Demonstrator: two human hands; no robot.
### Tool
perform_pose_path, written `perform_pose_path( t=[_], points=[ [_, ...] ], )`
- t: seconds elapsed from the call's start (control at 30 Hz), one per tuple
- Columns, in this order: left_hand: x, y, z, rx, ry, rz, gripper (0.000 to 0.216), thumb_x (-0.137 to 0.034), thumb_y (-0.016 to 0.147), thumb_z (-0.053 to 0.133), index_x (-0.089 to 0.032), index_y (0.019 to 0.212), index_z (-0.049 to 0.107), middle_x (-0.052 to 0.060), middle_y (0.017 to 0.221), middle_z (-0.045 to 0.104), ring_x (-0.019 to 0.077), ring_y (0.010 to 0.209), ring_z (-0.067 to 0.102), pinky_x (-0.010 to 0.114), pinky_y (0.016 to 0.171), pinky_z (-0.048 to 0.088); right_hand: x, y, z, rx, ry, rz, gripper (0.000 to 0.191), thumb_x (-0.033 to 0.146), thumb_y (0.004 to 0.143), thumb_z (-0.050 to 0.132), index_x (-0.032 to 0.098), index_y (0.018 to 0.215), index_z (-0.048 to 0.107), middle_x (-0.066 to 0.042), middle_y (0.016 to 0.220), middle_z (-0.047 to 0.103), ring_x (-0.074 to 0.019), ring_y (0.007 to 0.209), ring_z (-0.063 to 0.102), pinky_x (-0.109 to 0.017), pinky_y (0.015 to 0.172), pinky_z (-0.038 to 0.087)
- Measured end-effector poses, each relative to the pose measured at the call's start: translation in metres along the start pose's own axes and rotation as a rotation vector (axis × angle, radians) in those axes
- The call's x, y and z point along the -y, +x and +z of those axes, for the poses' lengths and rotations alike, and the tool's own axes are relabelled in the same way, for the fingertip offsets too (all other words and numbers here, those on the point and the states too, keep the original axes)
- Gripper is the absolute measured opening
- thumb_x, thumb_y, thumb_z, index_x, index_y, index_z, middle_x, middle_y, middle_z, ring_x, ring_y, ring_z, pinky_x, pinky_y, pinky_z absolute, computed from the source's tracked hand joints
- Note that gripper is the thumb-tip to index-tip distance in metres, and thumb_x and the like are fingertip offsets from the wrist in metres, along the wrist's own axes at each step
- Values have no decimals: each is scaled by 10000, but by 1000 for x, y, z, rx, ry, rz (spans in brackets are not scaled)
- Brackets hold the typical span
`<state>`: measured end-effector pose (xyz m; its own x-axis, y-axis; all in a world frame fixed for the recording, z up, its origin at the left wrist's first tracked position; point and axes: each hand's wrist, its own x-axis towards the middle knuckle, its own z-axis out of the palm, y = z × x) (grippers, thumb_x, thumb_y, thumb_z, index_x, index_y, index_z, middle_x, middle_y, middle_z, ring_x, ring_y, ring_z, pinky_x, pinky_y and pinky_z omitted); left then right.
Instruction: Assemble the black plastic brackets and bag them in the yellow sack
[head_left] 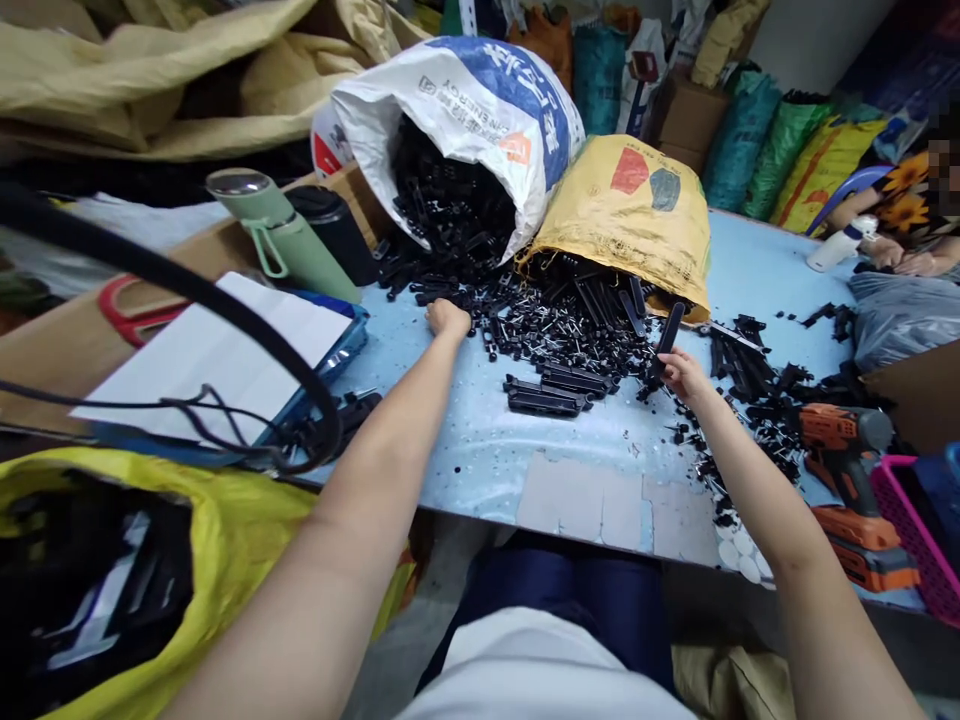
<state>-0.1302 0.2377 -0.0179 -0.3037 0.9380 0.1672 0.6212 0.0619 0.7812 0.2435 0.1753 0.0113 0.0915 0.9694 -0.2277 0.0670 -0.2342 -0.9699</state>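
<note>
Reaching into black plastic parts [480,290] spilling within arm's range from a tipped white sack [465,110], the left hand [448,318] curls shut, apparently on small pieces. The right hand [681,372] pinches a long black strip [669,335] upright above the blue table [480,450], beside stacked strips [547,392].

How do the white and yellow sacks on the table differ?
The white sack has blue print and bulges high; the yellow sack bears red and blue marks and lies flatter. The left hand rests at the white sack's spill; the right hand, by the yellow sack, holds a long black strip. Both lie tipped over, spilling black parts.
</note>
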Motion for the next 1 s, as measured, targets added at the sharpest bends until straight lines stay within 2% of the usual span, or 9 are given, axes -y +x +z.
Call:
perform_pose_path(
  t=[0.2,0.3,0.4,0.47,0.57,0.67,0.77,0.87,1.0],
  points=[
    [-22,-52,2,-113,29,-202,77,-102,854,431,-124,788,464,85,893,573,202,978,539,348,900,403,-39,-89,22,185,-118,-156,378,370,547,702,199,830,519,7,765,560,-115,613,520,-258,558,443],
    [-35,-107,8,163,-134,-166,178,-228,846,474,-184,677,437,-14,606,534,154,662,580,278,680,460,-60,-120,21,193,-363,-362,334,414,615,673,192,813,522,-49,884,590,-189,817,564,-333,722,467],
    [-43,-164,13,476,-315,-149,196,-295,818,489,-195,659,433,-61,459,465,124,453,508,232,503,403,-73,-143,16,39,-734,-505,286,427,722,588,174,847,548,-105,902,597,-239,848,561,-394,751,456],
    [-46,-194,15,533,-357,-119,171,-301,793,510,-193,679,441,-69,470,466,108,430,488,214,474,373,-80,-158,17,-11,-992,-530,343,436,779,539,148,961,576,-152,954,595,-275,865,557,-435,753,450],
    [-47,-224,18,494,-402,-77,112,-273,764,535,-182,762,470,-56,620,519,72,456,480,198,484,377,-87,-181,25,129,-1200,-590,436,448,823,501,153,1138,562,-185,1111,555,-312,989,525,-471,821,429],
    [-51,-244,20,501,-472,-36,201,-269,779,522,-171,953,508,-36,741,542,52,479,471,186,494,393,-87,-193,32,236,-1102,-571,417,434,882,404,202,1197,547,-143,1024,590,-264,940,554,-435,812,451],
    [-60,-262,23,582,-521,74,334,-295,830,475,-158,1132,515,-10,762,571,66,522,498,194,524,421,-79,-191,41,218,-721,-408,479,461,906,323,212,1294,454,-85,852,607,-193,735,591,-370,707,499],
    [-70,-272,23,520,-517,208,344,-298,858,452,-160,1156,555,30,822,607,105,653,559,228,625,467,-71,-185,50,288,-320,-230,551,485,906,299,196,1374,331,-12,653,564,-138,516,544,-299,530,503],
    [-74,-272,18,428,-421,370,325,-290,869,454,-171,1138,592,54,860,616,149,806,583,271,747,481,-63,-181,48,329,-240,-283,567,511,851,429,222,1338,399,-20,755,572,-99,485,505,-264,475,490]
  ],
)
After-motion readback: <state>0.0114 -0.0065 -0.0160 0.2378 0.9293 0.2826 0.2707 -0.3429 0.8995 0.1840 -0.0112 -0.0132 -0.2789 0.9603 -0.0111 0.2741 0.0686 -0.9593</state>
